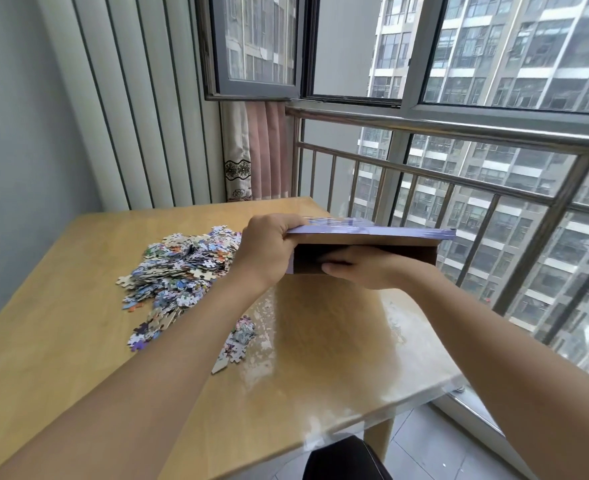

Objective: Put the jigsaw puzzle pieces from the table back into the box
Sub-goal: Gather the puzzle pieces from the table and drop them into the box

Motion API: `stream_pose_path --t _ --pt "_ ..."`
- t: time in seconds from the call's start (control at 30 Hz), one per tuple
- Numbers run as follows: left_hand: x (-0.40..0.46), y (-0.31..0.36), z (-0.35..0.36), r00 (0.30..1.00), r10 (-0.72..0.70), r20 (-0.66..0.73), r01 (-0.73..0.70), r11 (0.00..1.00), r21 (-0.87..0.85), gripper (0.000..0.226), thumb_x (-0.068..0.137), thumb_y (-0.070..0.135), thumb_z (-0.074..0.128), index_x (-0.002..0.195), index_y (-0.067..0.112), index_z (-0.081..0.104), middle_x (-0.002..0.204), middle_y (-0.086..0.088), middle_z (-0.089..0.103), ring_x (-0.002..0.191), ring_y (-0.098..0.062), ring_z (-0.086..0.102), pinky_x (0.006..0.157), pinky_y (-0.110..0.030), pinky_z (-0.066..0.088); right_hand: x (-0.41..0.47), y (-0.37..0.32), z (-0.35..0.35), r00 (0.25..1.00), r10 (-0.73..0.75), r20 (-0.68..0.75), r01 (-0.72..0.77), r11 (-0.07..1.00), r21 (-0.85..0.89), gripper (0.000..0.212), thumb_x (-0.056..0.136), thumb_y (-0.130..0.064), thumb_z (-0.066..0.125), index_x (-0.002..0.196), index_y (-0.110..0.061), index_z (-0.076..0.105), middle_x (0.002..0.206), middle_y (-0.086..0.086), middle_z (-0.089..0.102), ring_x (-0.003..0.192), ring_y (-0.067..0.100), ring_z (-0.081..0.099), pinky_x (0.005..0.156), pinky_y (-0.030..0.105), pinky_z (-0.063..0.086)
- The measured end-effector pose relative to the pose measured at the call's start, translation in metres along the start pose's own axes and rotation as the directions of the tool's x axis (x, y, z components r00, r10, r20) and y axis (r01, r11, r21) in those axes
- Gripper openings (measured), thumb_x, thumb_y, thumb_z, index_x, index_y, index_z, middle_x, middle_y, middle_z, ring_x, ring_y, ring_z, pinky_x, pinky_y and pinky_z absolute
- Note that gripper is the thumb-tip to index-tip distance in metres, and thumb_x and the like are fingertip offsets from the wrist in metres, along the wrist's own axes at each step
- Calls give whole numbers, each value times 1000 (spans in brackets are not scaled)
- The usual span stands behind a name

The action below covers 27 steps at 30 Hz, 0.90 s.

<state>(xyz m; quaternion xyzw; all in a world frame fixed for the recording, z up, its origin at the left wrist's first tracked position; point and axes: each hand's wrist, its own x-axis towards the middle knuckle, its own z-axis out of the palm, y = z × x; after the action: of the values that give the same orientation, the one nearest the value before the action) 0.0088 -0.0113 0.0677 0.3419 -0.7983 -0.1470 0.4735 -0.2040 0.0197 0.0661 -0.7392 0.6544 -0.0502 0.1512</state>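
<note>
A purple jigsaw box [372,233] hangs in the air above the far right part of the wooden table [61,341]. Its lid is slightly raised, with a brown cardboard inside showing beneath. My left hand [269,251] grips the box's left end at the lid edge. My right hand [366,266] holds the box from below, fingers along its underside. A big pile of colourful puzzle pieces [182,268] lies on the table left of the box. A smaller cluster of pieces [236,342] lies nearer to me, between my forearms.
A metal railing [459,181] and windows run along the table's right and far side. A curtain [255,150] hangs behind the table's far edge. A dark stool [345,459] stands under the near right corner. The table's right surface is glossy.
</note>
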Motion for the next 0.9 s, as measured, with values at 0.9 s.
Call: stream_pose_path --t 0.9 --pt "-52 -32 37 990 -76 117 78 997 -16 29 82 2 60 95 18 80 89 3 76 82 -16 69 70 -31 54 -29 2 76 961 -123 -246 89 986 -144 43 98 -45 53 139 -31 55 140 0 59 122 26 57 99 41 49"
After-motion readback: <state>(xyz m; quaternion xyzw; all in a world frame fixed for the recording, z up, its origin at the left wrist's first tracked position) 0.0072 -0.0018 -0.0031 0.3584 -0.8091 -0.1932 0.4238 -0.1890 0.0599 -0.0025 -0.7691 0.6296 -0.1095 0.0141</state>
